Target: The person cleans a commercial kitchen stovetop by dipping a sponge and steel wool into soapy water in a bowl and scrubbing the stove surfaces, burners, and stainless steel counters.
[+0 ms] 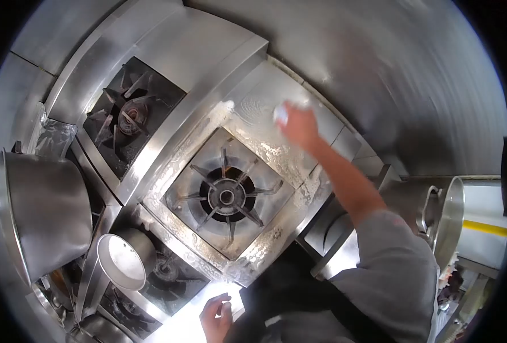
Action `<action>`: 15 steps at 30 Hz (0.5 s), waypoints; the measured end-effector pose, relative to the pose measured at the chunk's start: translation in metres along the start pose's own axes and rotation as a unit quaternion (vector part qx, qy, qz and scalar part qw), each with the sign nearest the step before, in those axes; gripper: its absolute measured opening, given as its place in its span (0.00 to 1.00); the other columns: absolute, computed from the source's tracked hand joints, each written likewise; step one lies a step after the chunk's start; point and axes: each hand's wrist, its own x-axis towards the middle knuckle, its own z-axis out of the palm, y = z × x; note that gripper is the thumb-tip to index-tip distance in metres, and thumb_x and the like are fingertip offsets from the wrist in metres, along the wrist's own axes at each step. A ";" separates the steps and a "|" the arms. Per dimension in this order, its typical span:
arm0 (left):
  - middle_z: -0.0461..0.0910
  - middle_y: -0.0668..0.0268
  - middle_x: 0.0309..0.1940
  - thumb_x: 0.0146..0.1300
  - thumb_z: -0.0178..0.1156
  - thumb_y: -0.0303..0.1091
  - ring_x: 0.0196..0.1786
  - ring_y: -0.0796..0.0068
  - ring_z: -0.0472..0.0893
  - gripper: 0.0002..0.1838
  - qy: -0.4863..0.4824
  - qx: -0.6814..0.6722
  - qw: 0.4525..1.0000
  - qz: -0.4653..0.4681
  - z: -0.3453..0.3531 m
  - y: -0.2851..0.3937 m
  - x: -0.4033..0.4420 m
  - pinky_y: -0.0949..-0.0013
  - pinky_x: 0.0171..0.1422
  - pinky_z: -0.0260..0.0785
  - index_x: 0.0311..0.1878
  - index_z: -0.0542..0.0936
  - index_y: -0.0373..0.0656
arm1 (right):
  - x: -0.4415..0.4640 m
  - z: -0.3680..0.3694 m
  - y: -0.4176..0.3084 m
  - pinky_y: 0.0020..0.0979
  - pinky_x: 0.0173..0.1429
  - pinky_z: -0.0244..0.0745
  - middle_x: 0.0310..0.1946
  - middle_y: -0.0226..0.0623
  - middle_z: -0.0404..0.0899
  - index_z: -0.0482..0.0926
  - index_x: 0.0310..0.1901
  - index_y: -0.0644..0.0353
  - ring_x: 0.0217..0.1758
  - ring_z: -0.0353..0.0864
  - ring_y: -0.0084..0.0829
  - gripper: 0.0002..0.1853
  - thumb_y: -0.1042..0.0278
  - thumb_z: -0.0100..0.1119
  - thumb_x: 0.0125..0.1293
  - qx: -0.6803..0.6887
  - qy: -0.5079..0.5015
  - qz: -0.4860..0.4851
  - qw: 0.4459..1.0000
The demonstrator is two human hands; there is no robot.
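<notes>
On the wet steel surface behind the middle burner, my right hand (301, 126) presses down with the arm stretched out. Its fingers are closed on a small white pad (281, 115), mostly hidden and slightly blurred. Soapy streaks and foam (248, 108) cover the steel around it. The gas burner (226, 197) with its spoked pan support sits in a square plate, left of and below that hand. Low in the view, my left hand (216, 319) hovers by the bright front edge of the stove, its fingers loosely curled, with a gap to the thumb and nothing visible between them.
A large steel pot (48, 211) stands on the left, with a smaller pot (122, 262) holding something white beside it. Another burner (130, 117) lies at the upper left behind a raised steel ledge (193, 120). A big pan (449, 214) is at the right.
</notes>
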 end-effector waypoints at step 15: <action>0.85 0.53 0.45 0.69 0.57 0.25 0.50 0.64 0.83 0.08 0.011 0.090 0.996 0.026 -0.017 -0.003 0.015 0.66 0.55 0.74 0.47 0.82 0.34 | 0.103 0.030 -0.056 0.49 0.58 0.68 0.35 0.42 0.86 0.82 0.44 0.51 0.40 0.86 0.43 0.15 0.54 0.65 0.59 0.218 0.120 -0.273 0.929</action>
